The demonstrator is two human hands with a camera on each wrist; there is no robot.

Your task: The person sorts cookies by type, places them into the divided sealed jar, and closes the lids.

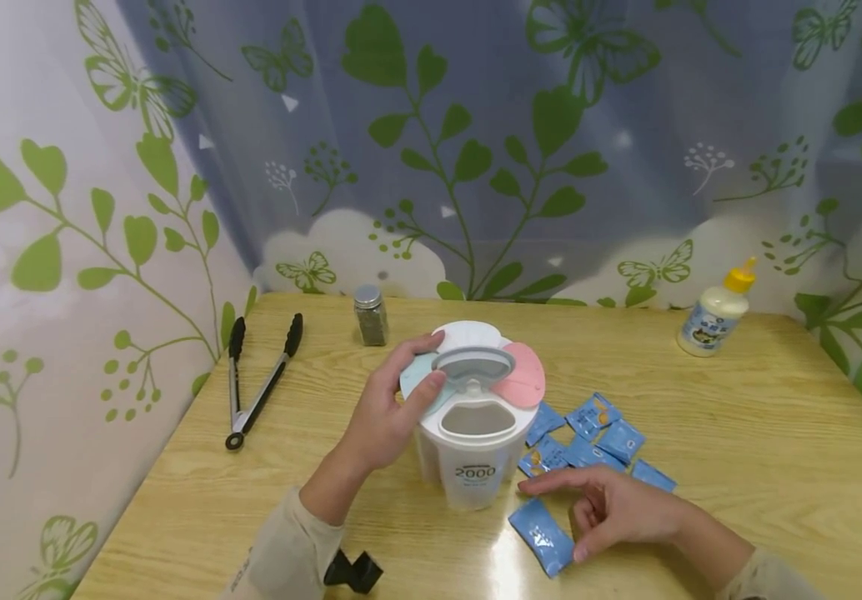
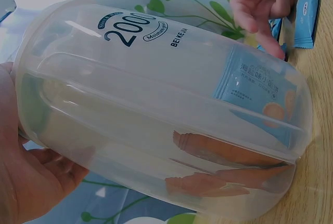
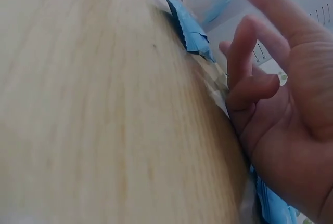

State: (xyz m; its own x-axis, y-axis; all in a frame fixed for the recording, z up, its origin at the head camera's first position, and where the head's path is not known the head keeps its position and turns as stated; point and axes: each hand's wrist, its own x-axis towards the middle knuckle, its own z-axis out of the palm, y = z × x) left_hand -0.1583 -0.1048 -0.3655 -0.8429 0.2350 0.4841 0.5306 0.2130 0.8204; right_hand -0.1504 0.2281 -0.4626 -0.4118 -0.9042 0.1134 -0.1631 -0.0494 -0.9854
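Note:
A clear plastic storage container (image 1: pixel 468 467) marked "2000" stands upright on the table. Its lid has white, pale blue and pink flaps (image 1: pixel 521 377); the front flap is raised above an opening. My left hand (image 1: pixel 393 408) grips the lid's left side, thumb on top. Through the wall show a blue packet (image 2: pixel 255 94) and brown packets (image 2: pixel 223 167) in separate compartments. To the container's right, my right hand (image 1: pixel 618 508) holds nothing, index finger stretched out, thumb apart, other fingers bent. Its thumb tip is right at the edge of a single blue packet (image 1: pixel 542 536).
Several blue packets (image 1: pixel 588 450) lie beyond the right hand. Black-handled tongs (image 1: pixel 258 400) lie spread at left, near a spice jar (image 1: pixel 371 317). A yellow-capped bottle (image 1: pixel 712 317) stands at the back right. A black object (image 1: pixel 354 572) sits by the left sleeve.

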